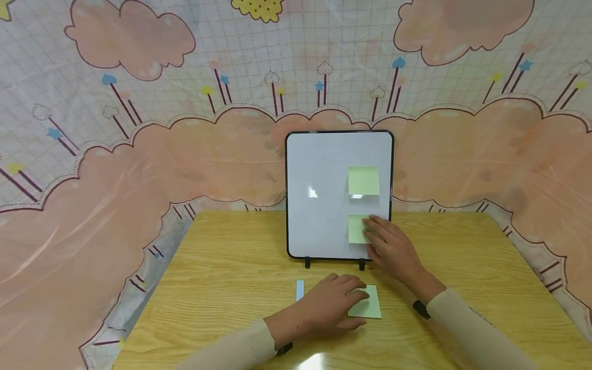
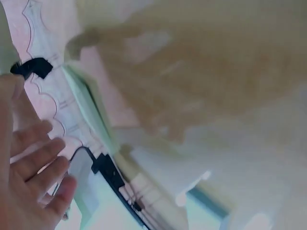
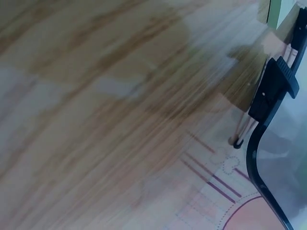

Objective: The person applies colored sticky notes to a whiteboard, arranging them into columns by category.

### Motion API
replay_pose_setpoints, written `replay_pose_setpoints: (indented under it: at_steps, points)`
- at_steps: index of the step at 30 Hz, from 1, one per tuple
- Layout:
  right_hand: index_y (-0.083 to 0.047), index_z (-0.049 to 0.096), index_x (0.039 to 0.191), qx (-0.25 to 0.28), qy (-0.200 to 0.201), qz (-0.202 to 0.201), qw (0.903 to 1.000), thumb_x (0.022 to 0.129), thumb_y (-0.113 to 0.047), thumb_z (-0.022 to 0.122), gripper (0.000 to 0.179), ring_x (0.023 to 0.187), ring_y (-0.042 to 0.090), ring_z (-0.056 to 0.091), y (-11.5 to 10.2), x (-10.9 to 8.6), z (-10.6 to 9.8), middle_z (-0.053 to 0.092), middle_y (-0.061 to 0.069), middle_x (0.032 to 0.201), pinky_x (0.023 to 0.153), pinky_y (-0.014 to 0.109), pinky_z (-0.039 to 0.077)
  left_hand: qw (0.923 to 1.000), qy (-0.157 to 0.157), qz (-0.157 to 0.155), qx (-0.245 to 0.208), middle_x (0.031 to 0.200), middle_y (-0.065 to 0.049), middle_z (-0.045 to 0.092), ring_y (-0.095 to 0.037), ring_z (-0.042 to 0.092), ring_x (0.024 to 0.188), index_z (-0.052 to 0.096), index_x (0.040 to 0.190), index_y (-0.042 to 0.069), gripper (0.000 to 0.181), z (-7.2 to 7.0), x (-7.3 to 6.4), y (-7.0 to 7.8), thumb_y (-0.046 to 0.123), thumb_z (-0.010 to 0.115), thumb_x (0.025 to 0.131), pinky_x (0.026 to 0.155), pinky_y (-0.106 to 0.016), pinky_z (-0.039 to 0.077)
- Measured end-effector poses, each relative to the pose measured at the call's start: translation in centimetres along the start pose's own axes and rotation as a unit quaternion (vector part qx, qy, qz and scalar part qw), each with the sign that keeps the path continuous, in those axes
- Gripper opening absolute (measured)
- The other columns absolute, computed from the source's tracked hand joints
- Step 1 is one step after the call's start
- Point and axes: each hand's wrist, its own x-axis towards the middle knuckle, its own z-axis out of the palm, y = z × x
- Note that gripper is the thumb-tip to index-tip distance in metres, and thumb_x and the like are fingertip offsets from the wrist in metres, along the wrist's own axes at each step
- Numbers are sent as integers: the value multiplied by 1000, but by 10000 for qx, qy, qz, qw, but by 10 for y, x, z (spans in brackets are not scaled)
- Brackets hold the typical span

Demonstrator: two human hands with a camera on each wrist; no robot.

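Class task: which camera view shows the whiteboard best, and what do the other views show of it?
The head view: the whole whiteboard stands upright, framed, with two sticky notes. The left wrist view shows only a blurred edge and clip; the right wrist view shows just a lower corner and foot.

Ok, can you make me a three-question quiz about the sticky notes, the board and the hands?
1. Where is the right hand?
A. On the lower sticky note on the whiteboard
B. Flat on the table edge
C. Up in the air

2. How many green sticky notes are stuck on the whiteboard?
A. One
B. Two
C. Four

3. What is the left hand doing?
A. Holding a marker
B. Lifting the whiteboard
C. Resting on the sticky-note pad on the wooden table

Answers:
1 A: its fingertips lie on the lower note.
2 B: the upper sticky note sits above the lower one.
3 C: its fingers lie over the pad's left part.
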Motion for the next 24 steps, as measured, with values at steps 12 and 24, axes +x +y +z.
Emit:
replay_pose_setpoints:
  at_steps: [12, 24]
  points:
    - [4, 73, 125, -100, -42, -115, 9999, 80, -9, 83, 48, 138, 40, 56, 0, -3, -4, 65, 18, 143, 111, 57, 47, 9850, 752, -918, 1249, 167, 0, 42, -20, 27, 160, 53, 156, 20, 64, -13, 28, -37, 60, 52, 106, 115, -39, 41]
    - [6, 72, 124, -72, -50, -134, 9999, 82, -11, 81, 46, 139, 42, 55, 2, -7, -7, 65, 20, 142, 112, 58, 46, 9768, 607, -1279, 1608, 175, -1, 27, -20, 12, 164, 33, 168, 14, 83, -11, 55, -56, 68, 41, 106, 120, -41, 34]
